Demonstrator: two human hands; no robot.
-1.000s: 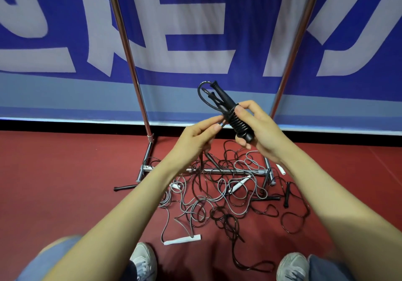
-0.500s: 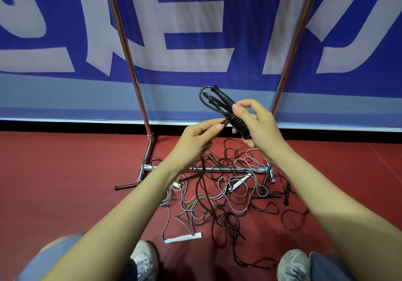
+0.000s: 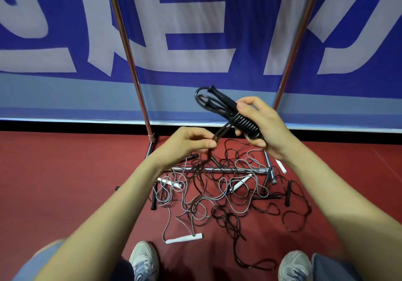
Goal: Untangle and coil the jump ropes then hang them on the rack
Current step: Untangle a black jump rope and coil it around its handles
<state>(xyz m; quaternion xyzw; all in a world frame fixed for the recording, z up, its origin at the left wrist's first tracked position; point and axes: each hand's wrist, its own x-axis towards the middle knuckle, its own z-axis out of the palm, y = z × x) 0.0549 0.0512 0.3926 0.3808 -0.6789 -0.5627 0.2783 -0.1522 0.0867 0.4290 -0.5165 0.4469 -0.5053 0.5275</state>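
Note:
My right hand (image 3: pixel 264 126) grips a black jump rope bundle (image 3: pixel 243 124): its handles point up-left and the cord is wound tightly round them in several turns. A loop of cord (image 3: pixel 201 97) sticks out at the top. My left hand (image 3: pixel 191 144) pinches the loose black cord (image 3: pixel 221 131) just left of the bundle; the cord runs down from there into the pile. On the red floor below lies a tangle of black and grey ropes (image 3: pixel 217 195) with white handles (image 3: pixel 183 238) and black handles (image 3: pixel 287 192). The metal rack's uprights (image 3: pixel 128 50) rise behind.
The rack's base bar (image 3: pixel 226 169) lies across the floor under the tangle, its second upright (image 3: pixel 298 41) at the right. A blue and white banner (image 3: pixel 195 30) hangs behind. My two shoes (image 3: pixel 144 261) stand at the bottom edge, near the pile.
My left hand has moved down and left, drawing the cord taut away from the bundle. More turns of cord sit round the handles. The pile on the floor has shifted slightly.

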